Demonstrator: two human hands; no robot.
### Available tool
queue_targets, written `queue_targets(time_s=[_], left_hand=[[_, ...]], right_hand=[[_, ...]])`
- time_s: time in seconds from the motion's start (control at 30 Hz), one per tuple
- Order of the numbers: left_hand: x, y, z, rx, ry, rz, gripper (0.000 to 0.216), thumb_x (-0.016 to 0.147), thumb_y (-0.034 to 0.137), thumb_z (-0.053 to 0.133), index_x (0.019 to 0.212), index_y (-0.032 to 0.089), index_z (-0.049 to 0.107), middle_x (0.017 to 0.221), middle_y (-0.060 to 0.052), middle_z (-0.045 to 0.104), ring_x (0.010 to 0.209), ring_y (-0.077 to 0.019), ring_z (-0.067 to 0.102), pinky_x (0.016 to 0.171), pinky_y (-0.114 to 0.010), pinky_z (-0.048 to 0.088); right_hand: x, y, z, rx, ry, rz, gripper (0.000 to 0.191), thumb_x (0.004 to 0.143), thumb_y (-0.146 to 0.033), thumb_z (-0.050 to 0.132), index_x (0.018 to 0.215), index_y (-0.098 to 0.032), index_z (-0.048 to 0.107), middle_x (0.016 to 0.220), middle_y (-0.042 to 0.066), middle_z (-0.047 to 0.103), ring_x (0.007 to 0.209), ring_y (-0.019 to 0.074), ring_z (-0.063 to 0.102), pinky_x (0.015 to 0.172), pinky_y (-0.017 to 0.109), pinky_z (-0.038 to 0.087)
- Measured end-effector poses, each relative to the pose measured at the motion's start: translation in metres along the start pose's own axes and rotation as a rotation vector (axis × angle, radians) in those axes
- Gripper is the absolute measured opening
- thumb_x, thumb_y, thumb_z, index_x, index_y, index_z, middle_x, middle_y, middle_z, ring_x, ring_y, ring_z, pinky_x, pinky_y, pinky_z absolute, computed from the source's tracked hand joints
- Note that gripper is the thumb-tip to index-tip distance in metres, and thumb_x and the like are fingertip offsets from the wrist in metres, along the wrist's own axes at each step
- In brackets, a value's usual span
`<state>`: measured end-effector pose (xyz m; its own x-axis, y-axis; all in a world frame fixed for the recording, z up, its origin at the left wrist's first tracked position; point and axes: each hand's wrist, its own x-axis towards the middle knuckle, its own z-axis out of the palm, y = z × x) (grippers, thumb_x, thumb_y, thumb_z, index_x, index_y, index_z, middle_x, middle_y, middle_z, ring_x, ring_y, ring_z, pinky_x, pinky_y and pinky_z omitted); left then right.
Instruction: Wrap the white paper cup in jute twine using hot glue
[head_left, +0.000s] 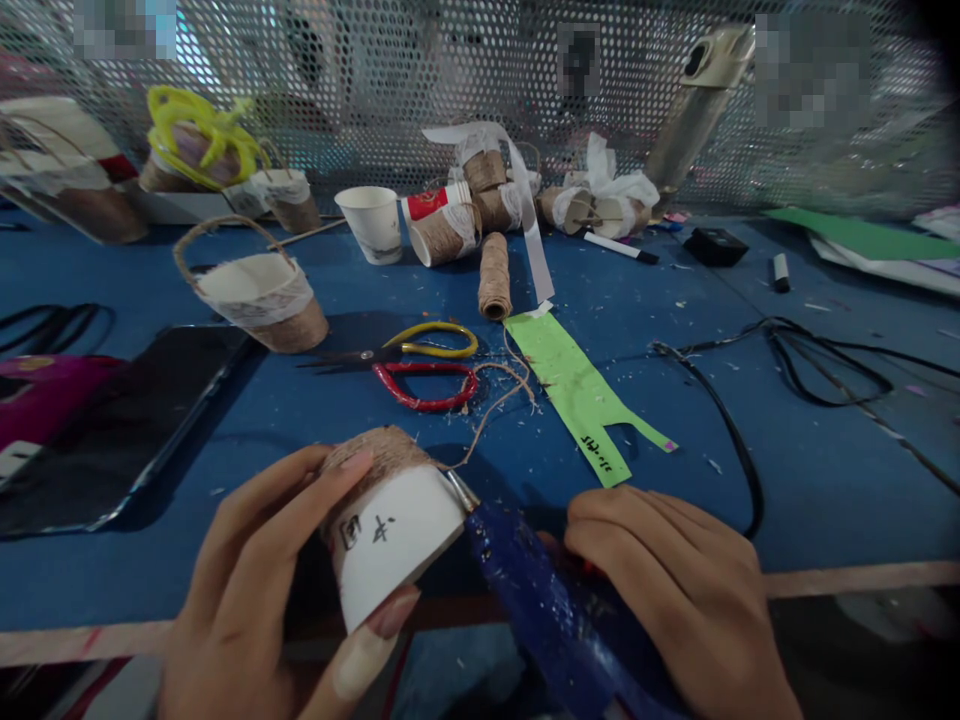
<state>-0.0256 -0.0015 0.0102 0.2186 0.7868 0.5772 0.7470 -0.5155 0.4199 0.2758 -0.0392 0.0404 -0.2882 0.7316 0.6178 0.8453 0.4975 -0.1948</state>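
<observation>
My left hand (255,590) grips a white paper cup (405,535) tilted on its side, part of it wrapped in brown twine and some dark marks written on the bare part. In my right hand (675,580) is a blue glue gun (540,590), its metal nozzle at the cup's surface near the edge of the twine. I cannot tell whether the nozzle touches. A loose strand of twine (491,425) runs from the cup toward the twine roll (495,275). Scissors (420,365) with one yellow and one red handle lie beyond the cup.
A green paper strip (574,395) lies right of the scissors. To the left are a twine basket (262,295) and a dark phone (142,420). Several cups stand along the mesh screen (480,80), with a bottle (697,110) behind. A black cable (727,420) curves at right.
</observation>
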Motion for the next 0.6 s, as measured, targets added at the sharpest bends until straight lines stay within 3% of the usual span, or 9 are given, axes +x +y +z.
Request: queue_targets(time_s=[0.27,0.3,0.33,0.37,0.47,0.6], left_hand=[[0.000,-0.006,0.001,0.001,-0.008,0.017,0.071,0.115,0.059,0.065,0.185,0.061,0.052,0.166,0.001,0.074,0.147,-0.0385,0.075,0.122,-0.059,0.063],[-0.001,-0.008,0.002,0.001,-0.002,0.024,0.072,0.114,0.059,0.065,0.185,0.060,0.052,0.166,0.001,0.075,0.146,-0.0385,0.075,0.121,-0.059,0.063],[-0.001,-0.010,0.003,0.001,0.008,0.037,0.072,0.114,0.058,0.066,0.185,0.059,0.052,0.165,0.000,0.075,0.144,-0.0387,0.076,0.119,-0.060,0.063],[-0.001,-0.012,0.003,0.003,0.022,0.059,0.073,0.113,0.058,0.066,0.185,0.058,0.053,0.164,0.000,0.076,0.142,-0.0391,0.077,0.117,-0.060,0.064],[-0.002,-0.017,0.005,0.001,0.061,0.118,0.076,0.110,0.055,0.068,0.185,0.054,0.056,0.162,-0.001,0.078,0.139,-0.0387,0.078,0.113,-0.059,0.066],[-0.004,-0.018,0.005,0.004,0.063,0.127,0.076,0.110,0.056,0.066,0.185,0.052,0.056,0.162,-0.001,0.079,0.139,-0.0372,0.078,0.113,-0.056,0.068]], right_hand=[[-0.006,-0.003,-0.002,-0.002,-0.007,-0.006,0.014,0.127,-0.018,0.061,0.117,-0.027,0.062,0.099,-0.004,0.086,0.079,0.0135,0.084,0.076,0.028,0.061],[-0.007,-0.003,-0.001,-0.014,0.110,0.019,0.018,0.128,-0.016,0.058,0.114,-0.027,0.062,0.092,-0.006,0.083,0.072,0.0130,0.080,0.073,0.029,0.059],[-0.007,-0.004,0.001,0.001,-0.002,-0.006,0.014,0.128,-0.017,0.058,0.118,-0.027,0.063,0.098,-0.005,0.086,0.077,0.0135,0.082,0.076,0.028,0.060],[-0.008,-0.004,0.003,0.007,-0.017,-0.009,0.015,0.127,-0.016,0.058,0.118,-0.027,0.064,0.097,-0.005,0.086,0.076,0.0138,0.082,0.075,0.029,0.059],[-0.010,-0.006,0.010,-0.004,0.111,0.057,0.024,0.131,-0.020,0.051,0.112,-0.028,0.063,0.095,-0.005,0.086,0.076,0.0145,0.082,0.076,0.032,0.057],[-0.007,-0.006,0.010,0.004,0.174,0.028,0.022,0.123,-0.011,0.060,0.109,-0.026,0.066,0.095,-0.003,0.087,0.080,0.0157,0.086,0.076,0.032,0.060]])
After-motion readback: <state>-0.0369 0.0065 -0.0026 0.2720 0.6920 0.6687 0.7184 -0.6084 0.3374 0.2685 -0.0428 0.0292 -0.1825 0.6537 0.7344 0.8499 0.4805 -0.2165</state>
